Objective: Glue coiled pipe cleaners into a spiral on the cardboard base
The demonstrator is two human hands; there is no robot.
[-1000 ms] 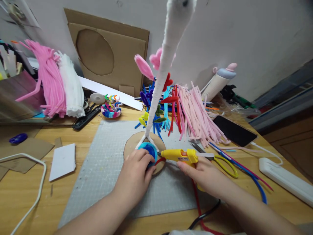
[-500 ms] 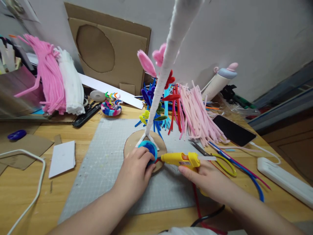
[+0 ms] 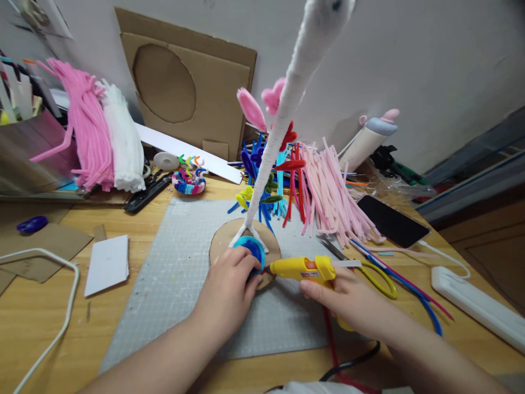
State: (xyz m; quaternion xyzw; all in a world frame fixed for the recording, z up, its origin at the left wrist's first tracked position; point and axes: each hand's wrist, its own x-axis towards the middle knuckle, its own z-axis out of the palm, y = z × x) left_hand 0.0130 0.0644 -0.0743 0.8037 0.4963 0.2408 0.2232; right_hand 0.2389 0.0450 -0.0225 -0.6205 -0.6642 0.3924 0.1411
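My left hand (image 3: pixel 229 284) is closed on a round blue pipe-cleaner piece (image 3: pixel 251 253) that rests on a cardboard disc (image 3: pixel 221 235). In my right hand (image 3: pixel 340 295) is a yellow hot glue gun (image 3: pixel 303 269), with a pale glue stick poking out of its back. The gun's nozzle points left, right beside the blue piece; whether it touches is too small to tell. From the disc rises a tall white fuzzy stem (image 3: pixel 273 142), leaning right, with split feet at its base. Pink, red, purple, green and yellow fuzzy shapes show around the stem.
A grey cutting mat (image 3: pixel 164 295) lies under the disc. Scissors (image 3: pixel 377 276), a phone (image 3: pixel 391 219) and a power strip (image 3: pixel 476 301) are at the right. Pink pipe cleaners (image 3: pixel 328 191) lie behind. A white cable (image 3: pixel 71 295) and white cards (image 3: pixel 107 265) are at the left.
The view has shifted slightly, so the scene sits a little further right and the stem's top shows more. Both hands keep nearly the same place, the gun still beside the blue piece.
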